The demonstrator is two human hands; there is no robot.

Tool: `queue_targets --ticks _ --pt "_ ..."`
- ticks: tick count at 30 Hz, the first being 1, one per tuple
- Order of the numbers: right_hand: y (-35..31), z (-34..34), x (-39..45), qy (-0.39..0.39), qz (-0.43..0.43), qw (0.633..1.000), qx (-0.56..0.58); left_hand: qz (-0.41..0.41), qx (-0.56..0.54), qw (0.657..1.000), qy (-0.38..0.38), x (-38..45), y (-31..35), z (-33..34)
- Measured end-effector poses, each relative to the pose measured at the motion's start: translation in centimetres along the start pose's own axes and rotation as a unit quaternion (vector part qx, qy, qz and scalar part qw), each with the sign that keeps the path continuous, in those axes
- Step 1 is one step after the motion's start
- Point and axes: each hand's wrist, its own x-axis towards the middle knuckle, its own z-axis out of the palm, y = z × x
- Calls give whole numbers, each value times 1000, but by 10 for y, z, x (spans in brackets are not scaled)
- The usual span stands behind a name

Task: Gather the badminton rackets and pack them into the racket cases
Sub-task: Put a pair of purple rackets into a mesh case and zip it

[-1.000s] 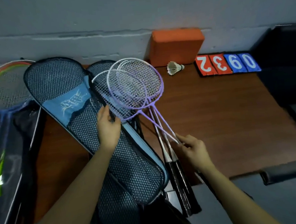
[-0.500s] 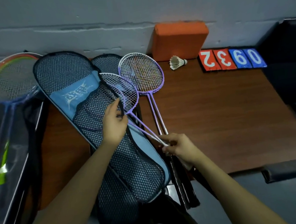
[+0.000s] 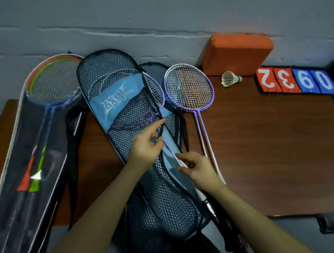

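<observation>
Nearest, the right hand pinches a thin racket shaft, its grip clamped on it with thumb and fingertips, while the left hand pinches the black edge of the mesh case, holding the opening up. A second ago 2 purple rackets were held together above the case; now 1 purple racket has its head slid most of the way under the mesh, and the other purple racket lies flat on the brown surface, just beside the case. My reading is that packing of this pair is half done, with 1 racket left to feed in.

The case is a long teardrop of dark open netting over pale blue fabric, soft and floppy, edged in black piping. The rackets are rigid thin metal with taut white strings. To the left a clear plastic case holds rackets with blue, red and green frames. Farther back sit a feathered shuttlecock, an orange foam block and number cards against the grey wall.
</observation>
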Motion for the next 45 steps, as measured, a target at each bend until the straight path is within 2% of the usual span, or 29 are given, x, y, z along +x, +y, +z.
queue_targets --ticks 4,9,13,16,20,23,28,34,41,45 --pt "-8 15 10 0 -20 1000 -12 6 47 999 -19 14 -6 -20" --pt "-15 20 20 -43 -3 999 -11 -4 63 997 -36 25 -21 -33" --pt "-11 33 23 -30 54 996 60 -61 -20 997 -48 37 -18 -35" --pt "-8 40 26 -3 96 989 109 -68 -41 997 -23 33 -17 -40" --pt "-7 43 28 -42 109 979 169 -50 1 998 36 11 -32 -56" --pt "-7 46 30 -64 89 989 102 -112 -4 992 53 3 -46 -62" --pt "-7 59 32 26 62 998 -4 -115 6 992 50 5 -45 -63" --pt "-13 47 31 36 88 989 112 -67 -16 996 59 7 -37 -61" --pt "-14 48 27 24 55 995 77 -35 -74 996 26 10 -24 -54" --pt "-21 63 46 25 11 999 27 -52 -34 997 45 6 -27 -59"
